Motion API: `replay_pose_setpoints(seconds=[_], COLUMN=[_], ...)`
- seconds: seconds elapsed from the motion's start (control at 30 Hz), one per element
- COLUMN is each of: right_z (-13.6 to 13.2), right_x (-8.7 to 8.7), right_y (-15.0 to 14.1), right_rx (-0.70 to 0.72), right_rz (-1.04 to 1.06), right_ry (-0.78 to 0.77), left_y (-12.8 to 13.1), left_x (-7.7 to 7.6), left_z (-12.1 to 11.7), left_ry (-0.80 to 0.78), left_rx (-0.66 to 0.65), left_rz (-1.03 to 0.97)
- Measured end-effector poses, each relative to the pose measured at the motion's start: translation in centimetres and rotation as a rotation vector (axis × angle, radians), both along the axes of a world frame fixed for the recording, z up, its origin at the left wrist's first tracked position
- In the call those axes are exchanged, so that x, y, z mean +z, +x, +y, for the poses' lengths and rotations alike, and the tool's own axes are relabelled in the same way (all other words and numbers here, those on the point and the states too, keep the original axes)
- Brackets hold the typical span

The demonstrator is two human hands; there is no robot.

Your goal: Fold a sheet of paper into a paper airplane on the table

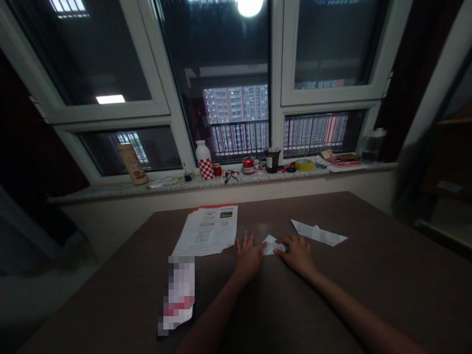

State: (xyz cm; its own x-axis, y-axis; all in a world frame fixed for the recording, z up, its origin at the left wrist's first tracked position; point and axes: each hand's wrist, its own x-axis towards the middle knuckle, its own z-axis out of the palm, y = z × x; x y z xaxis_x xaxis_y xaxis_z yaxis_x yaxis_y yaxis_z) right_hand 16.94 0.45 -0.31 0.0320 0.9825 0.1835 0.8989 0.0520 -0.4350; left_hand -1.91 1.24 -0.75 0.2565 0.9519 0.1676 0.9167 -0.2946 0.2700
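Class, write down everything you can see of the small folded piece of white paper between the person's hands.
The small folded piece of white paper lies flat on the dark brown tabletop, between the hands. It looks thin and matte, creased into an angular shape with overlapping flaps. One end points toward the left hand; the right hand's fingers rest on its other end. Any printing is too small to tell.

Matt paper on seemingly smooth laminate tabletop

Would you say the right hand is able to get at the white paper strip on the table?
Probably yes: the right hand rests just short of the white paper strip, with only tabletop between.
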Motion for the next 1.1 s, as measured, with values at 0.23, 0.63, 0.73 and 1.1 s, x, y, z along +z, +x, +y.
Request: replay_pose_setpoints(seconds=[0.23,0.63,0.73,1.1], right_z=[0.1,0.3,0.4,0.8], right_x=[0.0,-0.5,-0.9,-1.5], right_y=[0.1,0.5,0.7,1.3], right_rx=[0.013,0.021,-0.003,0.063], right_rz=[-0.011,0.019,0.044,0.022], right_ry=[-0.018,0.053,0.126,0.157], left_y=[-0.6,-1.8,-1.6,-0.9], left_x=[-0.3,0.6,0.7,0.2], left_z=[0.5,-0.6,-0.8,-0.9], left_ry=[-0.068,-0.027,0.015,-0.019], left_rx=[-0.039,-0.179,-0.23,-0.359], left_rz=[0.045,-0.093,-0.116,-0.142])
